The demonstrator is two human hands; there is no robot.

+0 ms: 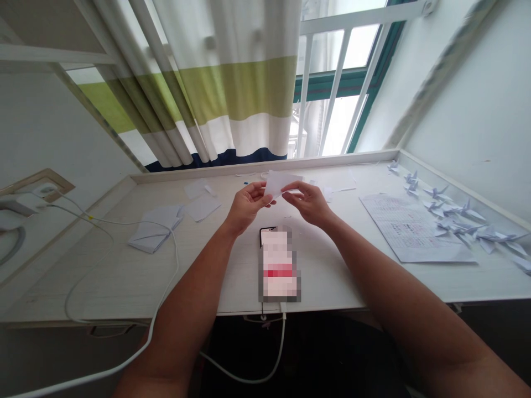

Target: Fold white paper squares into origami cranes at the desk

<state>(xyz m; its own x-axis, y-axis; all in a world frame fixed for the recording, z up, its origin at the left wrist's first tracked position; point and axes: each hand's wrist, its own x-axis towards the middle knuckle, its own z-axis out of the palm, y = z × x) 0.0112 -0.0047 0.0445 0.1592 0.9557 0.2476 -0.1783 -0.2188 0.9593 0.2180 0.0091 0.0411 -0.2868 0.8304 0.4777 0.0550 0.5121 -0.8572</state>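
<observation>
1. The pale surface [124, 276] is the biggest thing. It runs along under the window.
2. A printed sheet [415, 229] lies on its right side, with a row of little paper birds [456, 213] just beside it.
3. A pile of white paper squares [155, 229] sits on the left.
4. A phone [279, 265] lies flat, right below the hands.
5. The left hand [246, 207] and right hand [309, 203] are up over the surface, close together.
6. A small white paper [280, 182] is in the air between them. Both hands pinch it tight: left fingers [257, 190] on its left edge, right fingers [292, 188] on its lower right edge.
</observation>
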